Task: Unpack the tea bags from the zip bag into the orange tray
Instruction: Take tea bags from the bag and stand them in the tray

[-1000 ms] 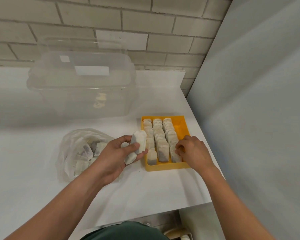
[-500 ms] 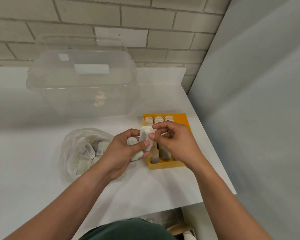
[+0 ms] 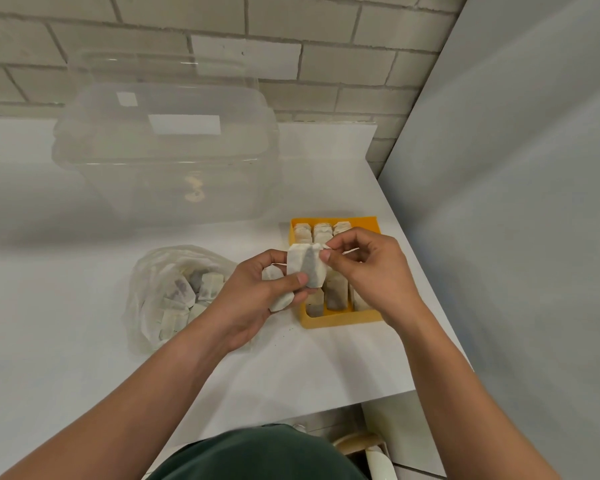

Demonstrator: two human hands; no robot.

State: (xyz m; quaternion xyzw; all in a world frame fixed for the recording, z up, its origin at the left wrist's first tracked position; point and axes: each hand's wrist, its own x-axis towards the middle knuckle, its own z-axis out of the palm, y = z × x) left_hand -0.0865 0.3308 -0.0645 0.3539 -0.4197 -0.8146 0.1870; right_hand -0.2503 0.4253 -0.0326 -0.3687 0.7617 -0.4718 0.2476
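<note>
My left hand (image 3: 253,296) holds a small bunch of white tea bags just left of the orange tray (image 3: 340,318). The top tea bag (image 3: 307,266) stands upright between both hands. My right hand (image 3: 368,271) pinches its upper right corner with thumb and forefinger, hovering over the tray. Rows of tea bags (image 3: 321,232) fill the tray, partly hidden by my right hand. The clear zip bag (image 3: 174,292) lies open on the table to the left, with several tea bags inside.
A large clear plastic bin (image 3: 167,150) with a lid stands behind the zip bag and tray. A grey panel (image 3: 516,202) walls off the right side. The white table's front edge (image 3: 291,415) runs close below the tray. A brick wall is at the back.
My right hand left the tray's near right corner, rose to the left hand's bunch and took hold of the top tea bag's corner. The left hand stayed nearly still.
</note>
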